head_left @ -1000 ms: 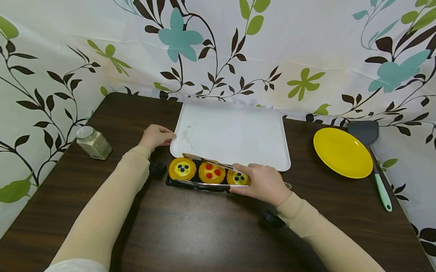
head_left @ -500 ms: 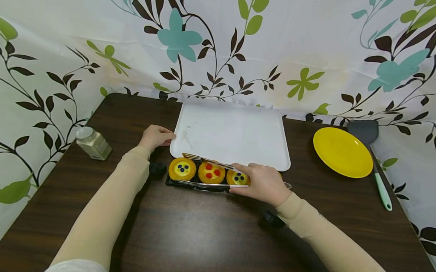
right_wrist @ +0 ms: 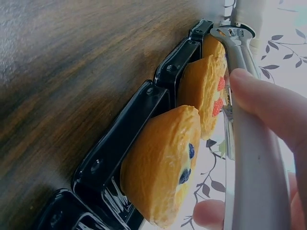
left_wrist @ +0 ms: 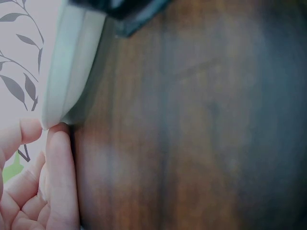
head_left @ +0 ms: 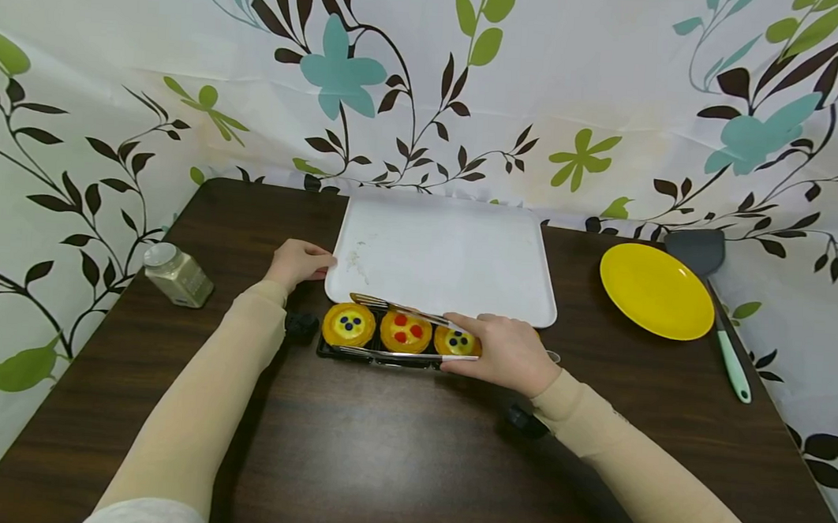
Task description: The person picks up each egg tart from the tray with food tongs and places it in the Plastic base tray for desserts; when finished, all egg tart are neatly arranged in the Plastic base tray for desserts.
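In the head view, my left hand pinches the left edge of a white tray. The left wrist view shows thumb and finger meeting at the tray's rim. My right hand grips a pair of tongs with pale grey handles. Their two arms spread along both sides of a row of tarts in a black plastic tray. A blueberry-topped tart sits at the left and a red-topped tart in the middle. Another blueberry-topped tart is partly hidden by my right hand.
A yellow plate lies at the right, overlapping a dark spatula with a mint handle. At the left, a clear jar of pale contents lies tilted on the brown table. A patterned curtain hangs behind the table.
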{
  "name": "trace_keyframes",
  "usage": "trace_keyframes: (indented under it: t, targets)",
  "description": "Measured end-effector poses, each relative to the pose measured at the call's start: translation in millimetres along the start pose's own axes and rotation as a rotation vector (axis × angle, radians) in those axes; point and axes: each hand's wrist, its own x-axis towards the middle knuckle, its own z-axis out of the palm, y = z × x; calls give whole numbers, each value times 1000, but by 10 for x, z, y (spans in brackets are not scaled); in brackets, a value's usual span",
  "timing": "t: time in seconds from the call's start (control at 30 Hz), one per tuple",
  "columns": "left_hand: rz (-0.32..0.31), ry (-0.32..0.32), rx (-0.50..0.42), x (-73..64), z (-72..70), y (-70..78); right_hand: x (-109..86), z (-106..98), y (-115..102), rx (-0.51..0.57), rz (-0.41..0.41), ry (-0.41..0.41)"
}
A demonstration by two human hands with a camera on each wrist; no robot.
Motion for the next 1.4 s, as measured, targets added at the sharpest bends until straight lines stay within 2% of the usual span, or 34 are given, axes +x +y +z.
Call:
trace_keyframes:
  t: [0.37, 0.53, 1.2, 1.4]
  targets:
    - [-6, 6, 10, 4, -1, 4, -49, -65, -3, 48, 24, -9]
    - [-13, 7, 19, -8, 19, 11, -78, -93, 29, 112, 59, -15]
    - [-17, -3, 19, -21, 16, 10, -181, -187, 363, 276, 223, 138]
    - [-20, -5, 21, -35, 15, 25, -218, -154, 538, 329, 341, 175]
